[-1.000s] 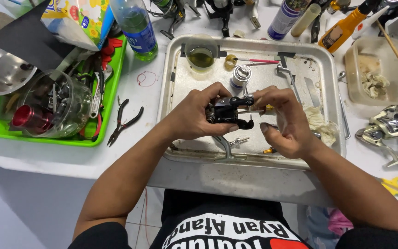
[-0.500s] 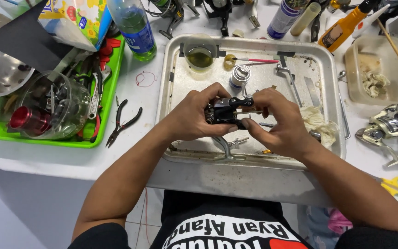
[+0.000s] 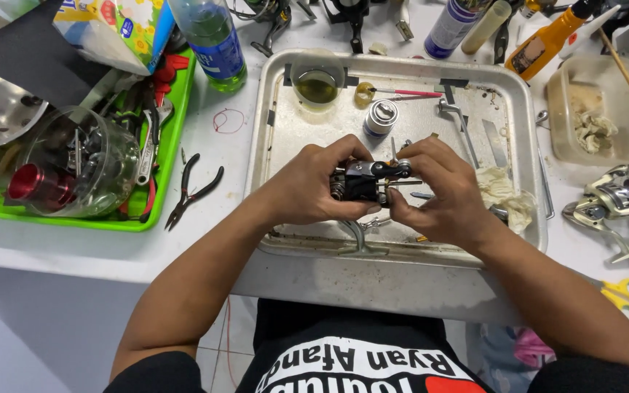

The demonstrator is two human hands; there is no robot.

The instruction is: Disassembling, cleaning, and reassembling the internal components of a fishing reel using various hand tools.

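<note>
Both hands hold a small black fishing reel body (image 3: pixel 364 182) over a metal tray (image 3: pixel 518 94). My left hand (image 3: pixel 314 185) wraps it from the left, fingers curled over the top. My right hand (image 3: pixel 438 193) grips its right side, thumb and fingers pinching near a blue-tipped part. A thin metal shaft sticks out to the right of the reel body. Loose metal parts lie in the tray under the hands, partly hidden.
The tray also holds a cup of yellowish oil (image 3: pixel 317 84), a small can (image 3: pixel 381 116) and a crumpled rag (image 3: pixel 507 200). Black pliers (image 3: pixel 191 189) lie left of the tray. A green tray of tools (image 3: pixel 74 156) stands far left, a silver reel (image 3: pixel 613 204) and scissors (image 3: pixel 624 295) right.
The hands and reel body stay in nearly the same place over the tray; the fingers have shifted slightly around it.
</note>
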